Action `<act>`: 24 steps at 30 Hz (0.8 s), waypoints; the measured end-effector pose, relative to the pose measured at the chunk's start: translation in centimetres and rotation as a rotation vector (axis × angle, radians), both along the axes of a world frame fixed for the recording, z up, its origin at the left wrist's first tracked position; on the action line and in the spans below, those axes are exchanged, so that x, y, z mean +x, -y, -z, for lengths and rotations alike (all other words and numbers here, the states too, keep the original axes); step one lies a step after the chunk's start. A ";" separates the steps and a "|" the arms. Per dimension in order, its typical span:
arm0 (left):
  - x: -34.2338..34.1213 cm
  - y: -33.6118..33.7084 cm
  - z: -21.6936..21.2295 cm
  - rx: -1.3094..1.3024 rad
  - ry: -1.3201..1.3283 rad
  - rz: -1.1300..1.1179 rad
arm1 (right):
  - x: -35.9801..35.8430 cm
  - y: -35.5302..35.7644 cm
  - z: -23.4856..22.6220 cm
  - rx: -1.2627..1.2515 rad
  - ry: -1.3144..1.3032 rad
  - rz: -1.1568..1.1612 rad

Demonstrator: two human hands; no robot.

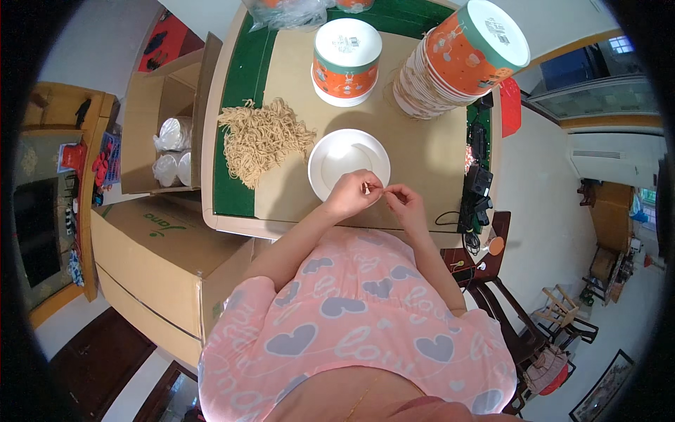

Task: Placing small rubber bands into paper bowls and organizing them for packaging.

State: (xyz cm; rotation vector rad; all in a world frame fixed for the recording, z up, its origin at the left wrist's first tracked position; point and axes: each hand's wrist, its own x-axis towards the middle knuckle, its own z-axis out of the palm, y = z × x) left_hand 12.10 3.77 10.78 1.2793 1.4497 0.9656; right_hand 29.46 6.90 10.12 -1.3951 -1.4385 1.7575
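Observation:
My left hand [354,194] and my right hand [407,207] meet fingertip to fingertip over the table's near side. Both are closed in a pinch. A small pale bit shows at the left fingers, too small to name. Just beyond them is a round white paper tub [348,149], and my left hand overlaps its near rim. To the left lies a loose heap of tan cords [261,139]. Farther back, an orange and green paper bucket [346,65] stands upside down. A leaning stack of such buckets [450,63], with cords hanging around the rims, is at the right.
Black adapters and cables [479,181] line the table's right edge. Clear plastic wrap [288,14] lies at the back. Left of the table, an open carton [158,133] holds plastic-wrapped white rolls, beside a large closed carton [155,243]. A dark wooden chair [506,309] stands at the right.

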 end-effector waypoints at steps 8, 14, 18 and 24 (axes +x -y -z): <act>0.0 0.1 0.6 0.033 -0.029 -0.015 | 0.1 -0.1 0.5 -0.015 -0.051 -0.004; 0.4 0.3 0.3 0.104 -0.057 -0.079 | -0.1 -0.2 -0.1 -0.081 -0.069 0.008; 0.7 0.7 -0.1 0.147 -0.159 -0.077 | 0.0 -0.2 -0.1 -0.096 -0.076 0.016; 1.5 0.9 -0.2 0.164 -0.304 -0.118 | -0.2 0.2 0.3 -0.020 -0.047 0.036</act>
